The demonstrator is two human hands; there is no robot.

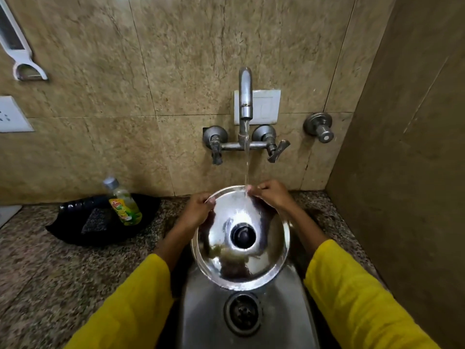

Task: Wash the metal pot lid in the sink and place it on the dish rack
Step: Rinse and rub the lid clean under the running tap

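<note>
A shiny round metal pot lid (226, 263) with a black knob in its middle is held tilted over the steel sink (201, 313). My left hand (197, 210) grips the lid's far left rim. My right hand (270, 193) pinches the far rim on the right. Water runs from the tap (245, 96) in a thin stream onto the lid's upper edge between my hands. The sink drain (242, 314) shows below the lid. No dish rack is in view.
A green dish soap bottle (124, 204) stands on a black tray (75, 230) with a dark scrub pad (94, 221) on the granite counter at left. Tap valves (273, 144) and a wall to the right close in the sink.
</note>
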